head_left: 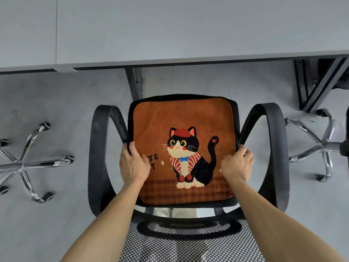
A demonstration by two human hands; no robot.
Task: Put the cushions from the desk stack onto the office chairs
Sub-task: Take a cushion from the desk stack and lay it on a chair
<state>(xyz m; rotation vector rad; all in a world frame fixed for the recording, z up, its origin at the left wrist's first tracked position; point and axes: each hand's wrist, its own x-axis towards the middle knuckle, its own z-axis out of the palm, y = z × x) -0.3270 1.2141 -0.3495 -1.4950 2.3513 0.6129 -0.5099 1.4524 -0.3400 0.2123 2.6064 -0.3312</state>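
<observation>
View straight down over the mesh backrest [170,248] of a black office chair [188,228]. Flat on its seat, between the two looped armrests [97,157]: one orange cushion [181,118] printed with a black-and-white cat in a red beret.

Gripped partway along both sides: left hand [134,163] at the left edge, right hand [237,164] at the right edge. Fingers [130,146] of each hand curled over the cushion's rim, thumbs lying on top.

Matched grips probably meant to square the cushion on the seat and settle it evenly. Cat upright from behind the chair, so likely set to face the sitter.

Beyond the chair, a grey desk [170,25]; no cushion stack on the part in view.

Counted: one cushion, two hands, one whole chair with two armrests, and two chrome star bases [22,164] of neighbouring chairs, one at each side on the grey floor [66,110].
</observation>
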